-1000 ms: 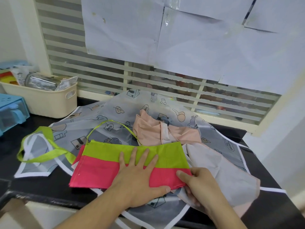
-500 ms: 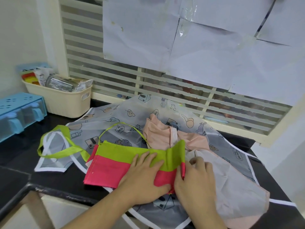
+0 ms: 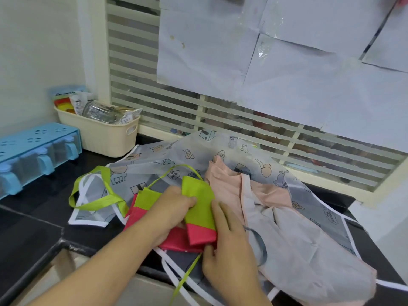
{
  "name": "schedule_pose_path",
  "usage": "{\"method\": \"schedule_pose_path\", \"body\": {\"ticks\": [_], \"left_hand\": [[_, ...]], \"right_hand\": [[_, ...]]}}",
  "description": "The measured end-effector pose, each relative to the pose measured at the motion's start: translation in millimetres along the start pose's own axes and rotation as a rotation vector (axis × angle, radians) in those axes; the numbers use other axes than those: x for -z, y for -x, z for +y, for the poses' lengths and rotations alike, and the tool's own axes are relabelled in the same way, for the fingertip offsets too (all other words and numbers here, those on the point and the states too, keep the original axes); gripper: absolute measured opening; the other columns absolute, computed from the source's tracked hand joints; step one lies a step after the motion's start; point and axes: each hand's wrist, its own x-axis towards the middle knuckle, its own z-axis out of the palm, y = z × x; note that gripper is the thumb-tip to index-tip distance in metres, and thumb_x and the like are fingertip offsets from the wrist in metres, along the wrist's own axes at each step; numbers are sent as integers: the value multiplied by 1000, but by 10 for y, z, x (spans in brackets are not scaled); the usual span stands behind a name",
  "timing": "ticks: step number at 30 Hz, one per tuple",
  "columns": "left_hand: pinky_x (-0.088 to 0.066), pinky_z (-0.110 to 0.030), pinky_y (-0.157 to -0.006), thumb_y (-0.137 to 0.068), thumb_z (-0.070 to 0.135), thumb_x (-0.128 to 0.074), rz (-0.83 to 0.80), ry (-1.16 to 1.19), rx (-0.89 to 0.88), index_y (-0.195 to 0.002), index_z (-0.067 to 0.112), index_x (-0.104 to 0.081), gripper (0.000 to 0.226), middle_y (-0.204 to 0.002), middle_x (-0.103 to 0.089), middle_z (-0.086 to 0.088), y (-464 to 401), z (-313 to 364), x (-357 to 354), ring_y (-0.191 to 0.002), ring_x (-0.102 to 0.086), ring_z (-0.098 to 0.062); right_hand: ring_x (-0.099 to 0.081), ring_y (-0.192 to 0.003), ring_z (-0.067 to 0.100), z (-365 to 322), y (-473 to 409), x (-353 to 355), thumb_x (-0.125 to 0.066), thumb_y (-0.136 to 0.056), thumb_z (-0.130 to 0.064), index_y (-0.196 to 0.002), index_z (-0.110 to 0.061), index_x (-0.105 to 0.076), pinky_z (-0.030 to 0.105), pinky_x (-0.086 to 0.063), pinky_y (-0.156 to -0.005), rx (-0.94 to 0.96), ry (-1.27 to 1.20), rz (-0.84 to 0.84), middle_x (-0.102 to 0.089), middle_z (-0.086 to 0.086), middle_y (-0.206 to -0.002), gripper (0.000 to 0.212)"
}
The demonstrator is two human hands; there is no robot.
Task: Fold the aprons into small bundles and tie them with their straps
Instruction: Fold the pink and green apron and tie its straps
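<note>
A lime-green and pink apron (image 3: 199,214) lies partly folded on the black counter (image 3: 33,226). Its right end stands folded over toward the left. My left hand (image 3: 171,214) presses on the folded layers and pinches the flap's edge. My right hand (image 3: 223,246) holds the flap from the right, thumb under its pink lower corner. The apron's lime-green neck loop (image 3: 97,200) trails to the left, and a thin lime strap (image 3: 185,279) hangs over the counter's front edge. Under it lies a grey translucent printed apron (image 3: 176,153) with white trim, and a pale pink apron (image 3: 273,195) lies to the right.
A cream plastic basket (image 3: 106,138) with packets and a jar stands at the back left. A light blue organiser (image 3: 33,151) sits at the far left. Behind the counter is a slatted window (image 3: 242,127) partly covered with white paper sheets (image 3: 287,62).
The apron's right end has been lifted and folded over to the left, making the bundle narrower. My right hand moved left with the flap. The camera view shifted right and nearer.
</note>
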Motion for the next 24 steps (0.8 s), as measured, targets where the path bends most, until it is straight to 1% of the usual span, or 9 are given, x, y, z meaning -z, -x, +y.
{"method": "schedule_pose_path", "body": {"ticks": [4,9,12,14,17,19,21,22,24], "left_hand": [[-53,-68,-97,-86,18,-73,-9,-72,44,-109,-2,-71,30,-104,-77,-24,7,7,306,-101,-73,-45],[-60,-47,-89,-99,14,-65,88,-381,-13,-99,10,-74,10,-94,-79,-11,-11,-116,610,-92,-74,-33],[-56,-39,-88,-97,24,-68,152,-703,-79,-98,15,-69,9,-96,-73,-5,-39,-214,780,-95,-69,-27],[-52,-38,-84,-97,26,-69,213,-843,-123,-101,14,-64,14,-97,-70,-6,-32,-277,823,-98,-66,-30],[-51,-40,-83,-99,32,-67,290,-1019,-190,-115,11,-57,28,-107,-69,-12,7,-338,814,-104,-65,-35],[-51,-43,-79,-99,33,-65,359,-1179,-194,-122,11,-51,35,-114,-66,-13,51,-359,769,-105,-67,-36],[-50,-44,-68,-90,18,-71,462,-1350,-298,-120,9,-52,36,-111,-58,-13,94,-387,711,-98,-66,-37],[-50,-44,-66,-79,6,-74,474,-1395,-375,-115,7,-55,41,-109,-55,-15,110,-394,684,-95,-63,-38],[-54,-48,-78,-62,-6,-70,476,-1352,-549,-115,4,-60,55,-118,-53,-19,112,-381,632,-104,-57,-41]], "right_hand": [[-50,-121,25,-76,21,-75,-53,-69,-24,-154,-37,-31,39,-50,-93,-93,63,71,-40,-7,-140,89],[-57,-99,27,-181,-19,-133,-55,-77,-19,-151,-45,-22,37,-45,-70,-105,161,-61,-32,-4,-116,86],[-54,-93,25,-124,-6,-274,-56,-73,-16,-141,-39,-45,37,-48,-61,3,202,-38,-36,-3,-108,73],[-56,-103,26,-70,-12,-351,-59,-70,-16,-134,-33,-58,38,-56,-68,56,211,-9,-48,0,-118,66],[-53,-128,26,-42,-15,-405,-56,-75,-19,-138,-28,-60,39,-57,-96,103,187,-48,-51,4,-141,63],[-41,-145,24,-32,-17,-388,-46,-79,-26,-144,-29,-55,39,-44,-115,128,186,-93,-45,3,-153,66],[-23,-156,22,-58,-48,-276,-43,-76,-35,-152,-32,-48,35,-23,-127,153,199,-198,-35,0,-164,76],[-15,-158,20,-78,-90,-206,-44,-73,-39,-155,-33,-43,31,-13,-128,165,188,-252,-29,-2,-167,82],[-6,-159,14,-129,-229,-91,-44,-75,-40,-158,-34,-38,24,-3,-127,169,79,-298,-22,-6,-171,84]]}}
